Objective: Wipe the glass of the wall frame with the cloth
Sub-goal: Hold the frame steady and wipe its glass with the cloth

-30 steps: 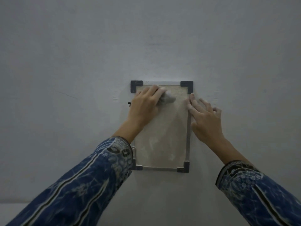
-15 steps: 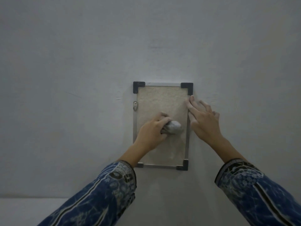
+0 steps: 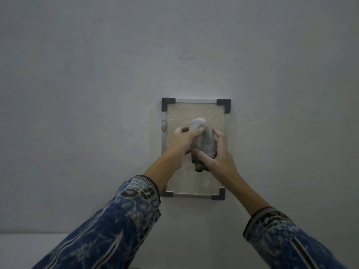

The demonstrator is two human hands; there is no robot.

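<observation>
A small upright wall frame (image 3: 196, 100) with a silver rim, black corner pieces and a beige textured pane hangs on the wall. In front of the pane's middle is a bunched grey cloth (image 3: 204, 141), held upright. My left hand (image 3: 181, 145) grips the cloth from the left, fingers across its upper part. My right hand (image 3: 218, 157) holds it from the right and below, thumb on its lower end. Both forearms wear blue patterned sleeves. The hands and cloth hide the pane's centre.
A plain grey-white wall (image 3: 97, 94) fills the view around the frame. A small metal hanger clip (image 3: 164, 126) sits at the frame's left rim. A pale band (image 3: 29, 249) runs along the lower left, below the wall.
My right hand has left the frame's right rim and come onto the cloth. The cloth, pressed small under my left hand before, now stands taller and looser between both hands.
</observation>
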